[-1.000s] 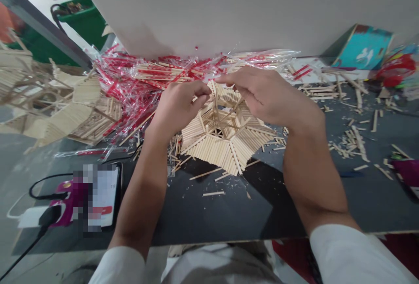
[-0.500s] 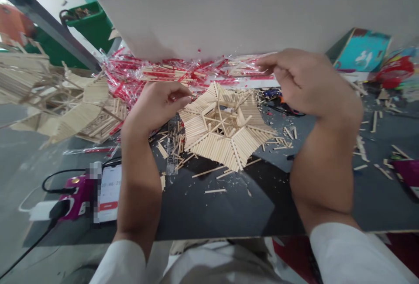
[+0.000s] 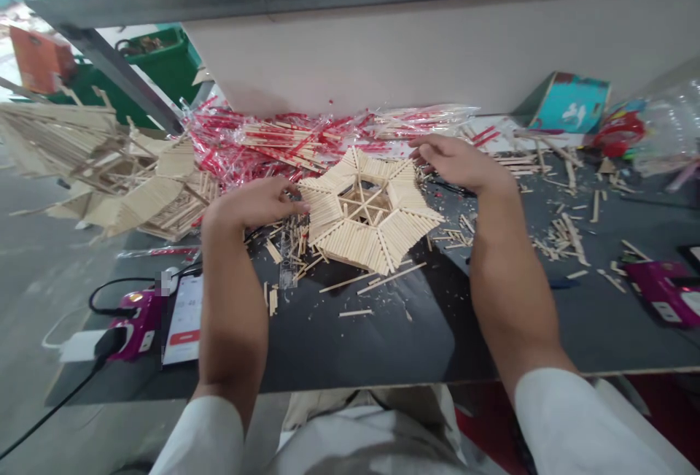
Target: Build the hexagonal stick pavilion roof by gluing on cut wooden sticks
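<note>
A star-shaped model of glued wooden sticks [image 3: 377,245], with a spoked hexagonal opening in its middle, sits on the dark tabletop before me. My left hand [image 3: 257,201] is closed at its left edge, the thumb in front and the fingers curled behind. At the far right point of the star, my right hand [image 3: 456,160] has its fingers bent around the edge; its thumb is largely hidden. Loose sticks [image 3: 355,312] lie in front of the model, and a clear ruler [image 3: 287,260] is partly covered by sticks at its left.
Red-and-clear plastic wrappers with sticks [image 3: 306,139] are heaped along the back wall. Larger stick models [image 3: 131,198] stand at left. A phone [image 3: 183,322] and a purple power strip [image 3: 136,322] lie front left. Stick scraps [image 3: 563,238] and another purple box [image 3: 664,292] are at right.
My right hand has come down and left onto the model's far right edge. My left hand has settled against its left side. The model has shifted slightly left, and the view has tilted up.
</note>
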A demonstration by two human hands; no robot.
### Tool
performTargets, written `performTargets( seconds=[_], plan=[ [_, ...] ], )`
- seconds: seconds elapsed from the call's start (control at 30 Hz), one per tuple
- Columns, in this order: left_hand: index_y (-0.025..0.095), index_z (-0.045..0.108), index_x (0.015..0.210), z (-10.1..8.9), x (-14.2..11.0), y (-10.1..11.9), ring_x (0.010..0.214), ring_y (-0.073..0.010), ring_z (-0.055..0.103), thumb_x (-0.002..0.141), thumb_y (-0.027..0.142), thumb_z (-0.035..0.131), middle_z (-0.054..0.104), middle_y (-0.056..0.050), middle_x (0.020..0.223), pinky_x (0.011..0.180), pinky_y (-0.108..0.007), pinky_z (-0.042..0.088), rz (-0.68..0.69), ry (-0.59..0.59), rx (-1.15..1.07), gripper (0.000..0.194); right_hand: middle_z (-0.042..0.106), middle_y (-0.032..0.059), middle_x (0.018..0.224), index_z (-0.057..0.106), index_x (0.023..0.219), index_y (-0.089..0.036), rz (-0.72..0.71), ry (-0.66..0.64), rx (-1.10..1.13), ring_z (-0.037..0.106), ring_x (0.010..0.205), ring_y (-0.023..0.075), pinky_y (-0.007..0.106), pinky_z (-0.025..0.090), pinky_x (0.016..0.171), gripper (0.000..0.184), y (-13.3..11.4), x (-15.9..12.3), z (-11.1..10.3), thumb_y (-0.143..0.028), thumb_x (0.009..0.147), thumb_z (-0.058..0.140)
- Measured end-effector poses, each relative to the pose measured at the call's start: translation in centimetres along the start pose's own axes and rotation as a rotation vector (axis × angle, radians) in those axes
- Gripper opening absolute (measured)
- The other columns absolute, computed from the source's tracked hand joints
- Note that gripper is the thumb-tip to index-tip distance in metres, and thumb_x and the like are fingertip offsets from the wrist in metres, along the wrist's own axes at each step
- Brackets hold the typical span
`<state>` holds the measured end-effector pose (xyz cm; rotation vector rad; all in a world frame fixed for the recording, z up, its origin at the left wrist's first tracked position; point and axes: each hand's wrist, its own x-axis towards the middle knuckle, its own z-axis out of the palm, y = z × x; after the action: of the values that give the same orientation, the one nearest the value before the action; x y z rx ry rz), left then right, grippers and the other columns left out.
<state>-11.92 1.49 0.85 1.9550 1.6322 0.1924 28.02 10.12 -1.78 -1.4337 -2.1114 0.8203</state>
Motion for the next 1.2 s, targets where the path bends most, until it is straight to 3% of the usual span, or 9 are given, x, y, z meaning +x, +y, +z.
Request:
performTargets(
  seconds=[0.1,0.17,0.27,0.43,0.63,0.77,0.87,1.2],
  plan=[
    [0.020,0.069,0.104,0.6,0.7,-0.3,0.087,-0.0271,0.078,0.083,0.059,0.079,0.081,-0.009,0.094,0.071,-0.032,0.058,0.000,-0.226,-0.236,0.046,0.077,0.0124,0.117,0.072,0.122,-0.025,0.140,-0.090,0.330,0.074,0.098,0.0256,0.044,0.066,0.084,0.041,0.7,0.8,1.4,-0.056,0.108,0.050],
    [0.020,0.068,0.105,1.0,1.1,-0.5,0.085,-0.0249,0.079,0.084,0.056,0.081,0.081,-0.009,0.093,0.074,-0.032,0.061,0.033,-0.276,-0.390,0.043,0.077,0.0102,0.108,0.074,0.112,-0.025,0.170,-0.129,0.433,0.073,0.091,0.0236,0.041,0.065,0.078,0.040,0.2,0.8,1.7,-0.060,0.105,0.056],
    [0.019,0.072,0.107,1.5,1.6,-0.7,0.085,-0.0214,0.078,0.085,0.052,0.083,0.081,-0.009,0.096,0.074,-0.030,0.063,0.081,-0.243,-0.515,0.041,0.077,0.0076,0.098,0.075,0.100,-0.025,0.120,-0.172,0.430,0.072,0.085,0.0229,0.040,0.062,0.072,0.037,-1.4,0.3,1.6,-0.062,0.099,0.067],
    [0.018,0.074,0.103,1.8,1.5,-0.7,0.079,-0.0150,0.073,0.080,0.039,0.092,0.077,-0.004,0.094,0.065,-0.022,0.060,0.182,-0.136,-0.699,0.036,0.076,0.0073,0.092,0.075,0.097,-0.025,0.084,-0.234,0.335,0.068,0.074,0.0220,0.041,0.059,0.066,0.044,-3.8,-1.2,-0.1,-0.069,0.093,0.071],
    [0.016,0.076,0.098,0.6,-0.2,0.0,0.074,-0.0142,0.074,0.080,0.031,0.092,0.078,-0.004,0.085,0.067,-0.021,0.061,0.321,-0.147,-0.670,0.028,0.079,0.0060,0.109,0.076,0.123,-0.026,-0.079,-0.374,0.055,0.074,0.074,0.0212,0.037,0.060,0.068,0.058,-6.3,-5.0,-4.0,-0.075,0.091,0.069],
    [0.019,0.080,0.113,-0.2,-1.6,0.9,0.086,-0.0187,0.079,0.082,0.029,0.091,0.083,-0.008,0.100,0.076,-0.024,0.064,0.366,-0.224,-0.643,0.034,0.079,0.0070,0.099,0.073,0.127,-0.025,-0.083,-0.456,0.008,0.076,0.080,0.0246,0.037,0.060,0.067,0.062,-7.9,-7.3,-5.3,-0.074,0.090,0.070],
    [0.020,0.081,0.112,-0.3,-1.9,1.6,0.083,-0.0177,0.079,0.083,0.026,0.090,0.083,-0.006,0.096,0.074,-0.022,0.063,0.382,-0.234,-0.645,0.030,0.079,0.0061,0.093,0.067,0.136,-0.024,-0.072,-0.468,-0.017,0.075,0.078,0.0249,0.036,0.058,0.063,0.069,-8.5,-7.7,-5.4,-0.073,0.088,0.073],
    [0.020,0.080,0.123,0.0,-1.8,1.9,0.084,-0.0194,0.079,0.083,0.032,0.090,0.084,-0.008,0.099,0.072,-0.023,0.064,0.323,-0.176,-0.591,0.043,0.075,0.0054,0.091,0.074,0.115,-0.027,-0.098,-0.460,-0.119,0.067,0.078,0.0235,0.037,0.051,0.063,0.058,-8.3,-7.2,-5.3,-0.078,0.087,0.070]
  ],
)
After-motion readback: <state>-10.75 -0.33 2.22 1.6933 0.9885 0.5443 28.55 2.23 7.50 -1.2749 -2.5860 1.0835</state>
